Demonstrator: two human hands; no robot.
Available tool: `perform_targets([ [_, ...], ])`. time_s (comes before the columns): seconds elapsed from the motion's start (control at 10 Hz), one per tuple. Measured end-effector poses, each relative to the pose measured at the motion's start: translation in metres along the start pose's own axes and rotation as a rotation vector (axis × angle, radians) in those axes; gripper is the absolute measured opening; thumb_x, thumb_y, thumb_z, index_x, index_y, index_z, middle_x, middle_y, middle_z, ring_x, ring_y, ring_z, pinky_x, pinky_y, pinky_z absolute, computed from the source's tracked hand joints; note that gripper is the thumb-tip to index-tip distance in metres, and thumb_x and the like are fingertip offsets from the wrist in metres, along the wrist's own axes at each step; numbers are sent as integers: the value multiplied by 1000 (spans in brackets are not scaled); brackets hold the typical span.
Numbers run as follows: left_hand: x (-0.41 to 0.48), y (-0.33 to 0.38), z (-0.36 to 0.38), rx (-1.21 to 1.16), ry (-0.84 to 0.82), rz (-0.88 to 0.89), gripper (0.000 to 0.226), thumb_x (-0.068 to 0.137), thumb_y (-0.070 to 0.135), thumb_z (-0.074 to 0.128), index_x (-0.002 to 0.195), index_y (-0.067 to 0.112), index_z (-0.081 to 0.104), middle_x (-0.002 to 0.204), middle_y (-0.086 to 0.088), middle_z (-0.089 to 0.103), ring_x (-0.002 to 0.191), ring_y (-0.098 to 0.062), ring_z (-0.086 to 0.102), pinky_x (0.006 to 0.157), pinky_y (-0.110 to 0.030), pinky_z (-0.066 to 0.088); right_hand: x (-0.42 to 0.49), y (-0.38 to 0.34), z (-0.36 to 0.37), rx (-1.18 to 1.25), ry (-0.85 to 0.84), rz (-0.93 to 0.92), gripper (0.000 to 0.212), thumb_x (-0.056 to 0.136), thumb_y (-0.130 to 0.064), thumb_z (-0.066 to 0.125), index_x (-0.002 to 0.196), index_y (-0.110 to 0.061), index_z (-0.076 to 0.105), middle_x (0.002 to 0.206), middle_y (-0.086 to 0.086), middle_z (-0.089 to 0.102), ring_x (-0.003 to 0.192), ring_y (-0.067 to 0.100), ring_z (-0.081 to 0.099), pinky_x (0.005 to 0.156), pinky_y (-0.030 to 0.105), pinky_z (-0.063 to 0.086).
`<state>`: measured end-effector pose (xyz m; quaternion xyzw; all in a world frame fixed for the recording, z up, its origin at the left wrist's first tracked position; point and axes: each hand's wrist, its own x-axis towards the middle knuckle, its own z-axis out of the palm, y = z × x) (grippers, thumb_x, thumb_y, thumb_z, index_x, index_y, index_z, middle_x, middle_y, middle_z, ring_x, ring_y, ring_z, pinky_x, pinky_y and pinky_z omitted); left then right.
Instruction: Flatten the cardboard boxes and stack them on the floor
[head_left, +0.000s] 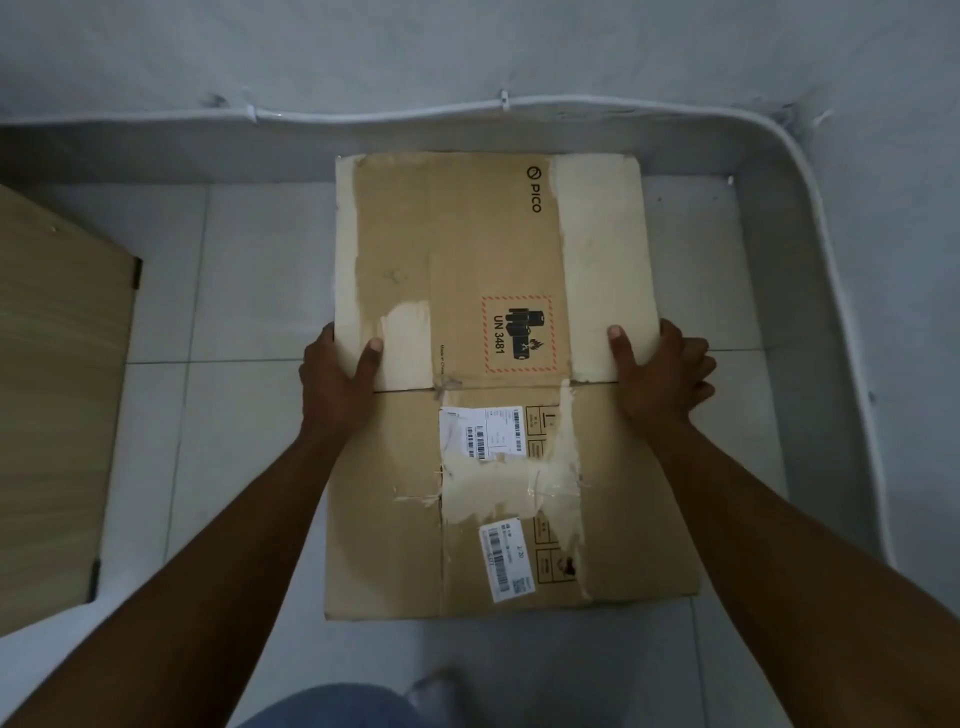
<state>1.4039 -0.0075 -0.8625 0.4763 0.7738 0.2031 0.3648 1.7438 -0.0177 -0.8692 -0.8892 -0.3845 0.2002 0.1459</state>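
Pale grey tiles cover the floor (249, 291), with thin grout lines running out to either side of where the grip sits. Beyond the grip rises a whitish wall (467, 47), a white cable (623, 106) clipped along its base (it curves down the right side). Far left of the grip stands a light wooden panel (57, 374), possibly a cabinet. Light is dim.

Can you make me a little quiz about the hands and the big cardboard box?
1. True or false: the cardboard box is flattened.
2. Where does the left hand grip? A) left edge B) near edge C) far edge
3. The hazard label reads UN ____.

Key:
1. True.
2. A; the right hand grips the opposite edge.
3. 3481.
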Motion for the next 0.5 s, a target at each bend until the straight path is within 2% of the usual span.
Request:
perform_targets([
  [0.1,9,-2,2,41,2,-30,95,70,85,62,141,25,44,140,-4,53,130,-28,50,108,-53,44,6,-2,3,112,-22,9,76,88,-69,55,139,-13,43,138,15,39,130,36,35,106,50,33],
  [0.2,14,-5,5,109,20,5,104,62,91,60,137,20,46,135,-6,57,126,-31,53,104,-55,46,8,-2,1,148,-86,17,79,88,-69,56,142,-14,40,140,14,36,133,35,33,109,51,33],
  [0.3,9,10,-1,220,-31,-44,111,68,85,62,146,11,35,143,-17,47,132,-39,46,104,-58,44,9,-2,-8,175,-154,51,92,81,-70,66,149,-20,30,145,13,29,136,34,26,113,53,29],
  [0.4,0,33,-10,410,-19,-26,116,81,69,64,158,10,2,161,-22,21,143,-45,31,111,-60,30,-5,-10,-21,160,46,0,94,76,-57,78,148,-20,29,143,13,31,132,34,29,107,51,29],
  [0.5,-22,63,-29,494,46,176,114,84,53,71,159,14,-5,165,-21,6,147,-44,19,116,-59,20,-35,-26,-38,306,150,-88,60,88,-32,72,138,-12,45,137,17,40,127,35,38,101,45,37],
])
